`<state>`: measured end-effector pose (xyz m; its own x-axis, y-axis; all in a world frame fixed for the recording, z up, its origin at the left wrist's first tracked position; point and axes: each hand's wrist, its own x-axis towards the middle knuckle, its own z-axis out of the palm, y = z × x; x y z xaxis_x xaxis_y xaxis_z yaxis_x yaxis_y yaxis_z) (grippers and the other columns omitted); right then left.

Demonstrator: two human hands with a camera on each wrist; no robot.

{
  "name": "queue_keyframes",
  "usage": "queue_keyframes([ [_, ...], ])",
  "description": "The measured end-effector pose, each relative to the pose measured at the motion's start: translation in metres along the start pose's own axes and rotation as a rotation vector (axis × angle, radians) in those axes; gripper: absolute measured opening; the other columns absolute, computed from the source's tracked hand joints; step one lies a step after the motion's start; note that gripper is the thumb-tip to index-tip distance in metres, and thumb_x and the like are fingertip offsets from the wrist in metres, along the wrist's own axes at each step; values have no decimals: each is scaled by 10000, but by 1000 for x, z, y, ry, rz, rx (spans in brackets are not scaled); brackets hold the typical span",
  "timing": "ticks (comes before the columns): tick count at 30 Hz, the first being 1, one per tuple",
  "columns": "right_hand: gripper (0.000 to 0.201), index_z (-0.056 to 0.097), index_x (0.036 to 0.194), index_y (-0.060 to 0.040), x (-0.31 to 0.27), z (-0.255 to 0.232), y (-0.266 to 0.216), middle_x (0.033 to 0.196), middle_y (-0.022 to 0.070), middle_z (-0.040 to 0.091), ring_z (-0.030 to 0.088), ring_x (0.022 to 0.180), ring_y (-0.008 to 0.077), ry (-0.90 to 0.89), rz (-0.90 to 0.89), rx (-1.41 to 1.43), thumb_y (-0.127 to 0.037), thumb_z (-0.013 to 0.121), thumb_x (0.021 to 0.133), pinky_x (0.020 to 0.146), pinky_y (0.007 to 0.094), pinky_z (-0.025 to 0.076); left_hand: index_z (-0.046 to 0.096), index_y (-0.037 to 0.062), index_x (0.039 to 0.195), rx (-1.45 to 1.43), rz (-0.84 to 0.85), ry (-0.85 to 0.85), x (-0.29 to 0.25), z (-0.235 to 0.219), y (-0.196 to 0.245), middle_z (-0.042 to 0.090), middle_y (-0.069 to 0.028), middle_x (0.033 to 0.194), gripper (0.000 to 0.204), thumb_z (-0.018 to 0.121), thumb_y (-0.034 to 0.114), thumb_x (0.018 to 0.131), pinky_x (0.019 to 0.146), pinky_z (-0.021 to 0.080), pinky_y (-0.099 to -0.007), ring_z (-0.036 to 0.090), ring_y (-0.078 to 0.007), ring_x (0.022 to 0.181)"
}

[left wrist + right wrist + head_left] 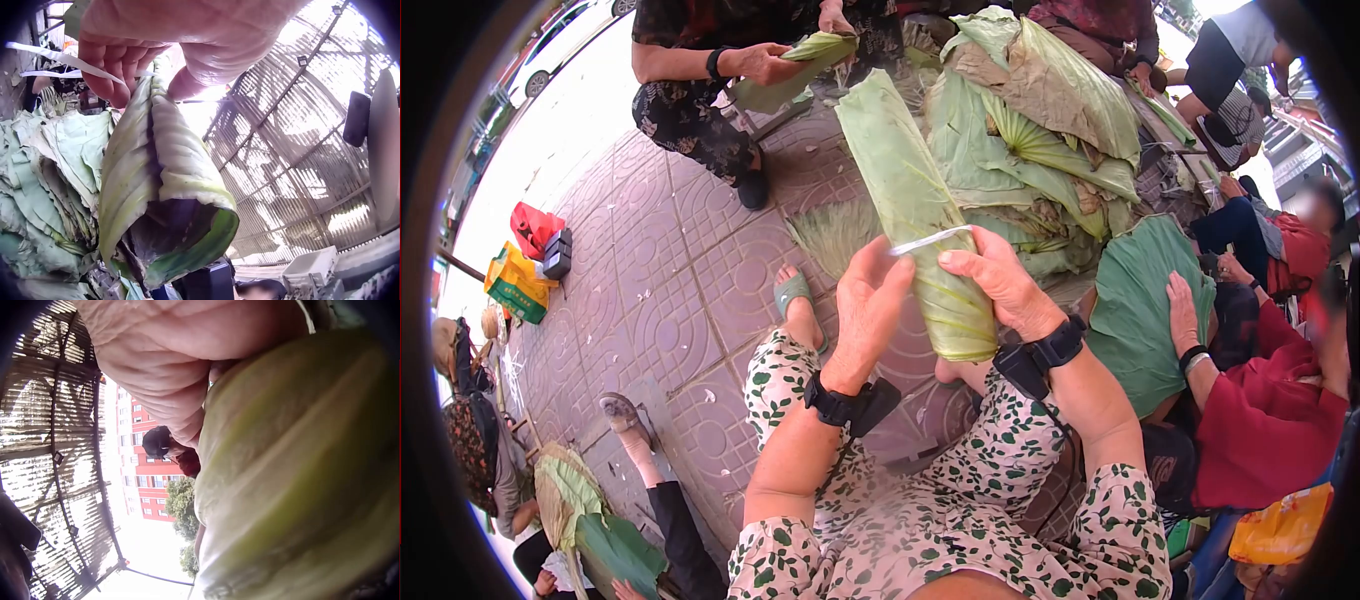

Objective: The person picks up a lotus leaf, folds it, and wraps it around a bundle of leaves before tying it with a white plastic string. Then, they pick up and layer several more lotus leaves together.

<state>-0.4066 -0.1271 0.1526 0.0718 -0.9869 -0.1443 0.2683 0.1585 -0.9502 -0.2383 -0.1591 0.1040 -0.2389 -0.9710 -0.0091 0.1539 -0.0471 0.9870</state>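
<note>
A long roll of pale green leaves (pixel 915 200) slants away in front of the lap; its near end shows hollow in the left wrist view, where the roll (pixel 187 156) hangs below the hand. A thin white strip (pixel 930 240) crosses the top of it. The left hand (pixel 868 315) is at the roll's left side and pinches the strip; in the left wrist view the fingers of this hand (pixel 194 31) are curled beside it. On the right side, the right hand (pixel 1005 285) grips the roll, thumb on top, other fingers mostly hidden. The right wrist view shows that palm (pixel 162 362) against the roll (pixel 300 475).
A large pile of folded leaves (pixel 1040 130) lies beyond the roll. Across from the lap, a seated person's hands (pixel 770 65) hold another leaf. At the right, a person in red rests a hand on a wide green leaf (pixel 1145 300). Bags (pixel 518 283) stand on the paving at left.
</note>
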Motion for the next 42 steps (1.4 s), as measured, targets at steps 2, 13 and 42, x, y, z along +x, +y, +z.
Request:
queue_keyframes([
  [2, 511, 468, 1186, 60, 0, -2, 2, 1074, 110, 581, 578, 925, 139, 2, -4, -6, -219, 671, 809, 801, 288, 489, 415, -63, 1297, 0, -2, -2, 0, 0, 0, 593, -91, 1064, 537, 621, 200, 877, 773, 468, -265, 562, -133, 913],
  [13, 514, 468, 1191, 62, 1, -4, 3, 1078, 108, 581, 580, 926, 144, 0, -1, -22, -211, 668, 804, 809, 291, 489, 457, -93, 1244, -12, -32, 18, -2, 2, 0, 601, -154, 1102, 521, 641, 178, 839, 838, 471, -284, 576, -171, 980],
  [42, 488, 470, 1184, 60, 3, -6, 6, 1065, 109, 582, 579, 920, 147, 3, -3, -5, -192, 658, 811, 808, 296, 490, 378, -71, 1320, 95, 2, -24, 2, 1, -10, 593, -95, 1070, 564, 608, 202, 883, 771, 471, -269, 564, -135, 913],
])
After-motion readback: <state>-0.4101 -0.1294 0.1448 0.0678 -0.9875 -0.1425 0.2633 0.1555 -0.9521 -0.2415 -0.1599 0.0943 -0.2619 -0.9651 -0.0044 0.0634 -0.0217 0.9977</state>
